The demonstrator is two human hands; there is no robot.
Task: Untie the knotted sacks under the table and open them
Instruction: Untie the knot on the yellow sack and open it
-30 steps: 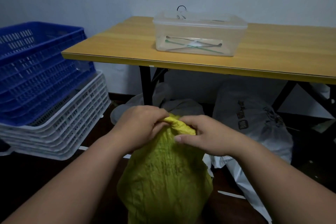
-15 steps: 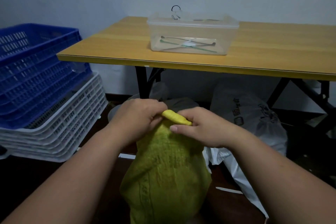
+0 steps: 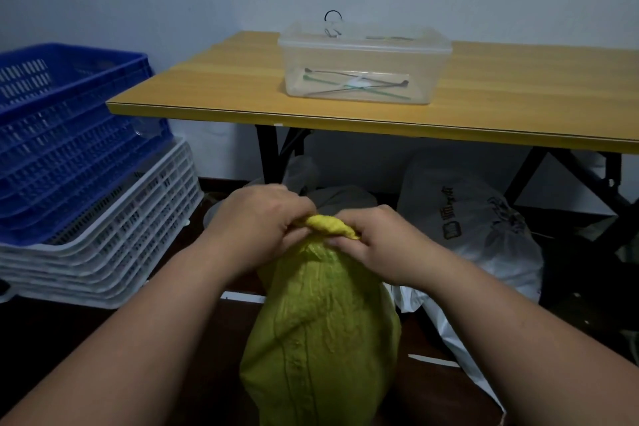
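A full yellow-green woven sack (image 3: 321, 332) stands upright on the dark floor in front of the table (image 3: 380, 111). Its neck is twisted into a yellow knot (image 3: 328, 225) at the top. My left hand (image 3: 259, 221) pinches the left end of the knot. My right hand (image 3: 373, 242) pinches its right end from the other side. Under the table lie a white printed sack (image 3: 477, 228) at the right and a grey sack (image 3: 342, 197) behind my hands, partly hidden.
A clear plastic box (image 3: 363, 62) holding thin sticks sits on the tabletop. Stacked blue crates (image 3: 69, 135) on white crates (image 3: 114, 252) stand at the left. Black table legs (image 3: 268, 156) cross under the table. A white flat sack (image 3: 460, 349) lies on the floor at the right.
The sack's top has been drawn tighter into a narrow twisted roll between my hands. The view has shifted slightly; both hands keep hold of the knot.
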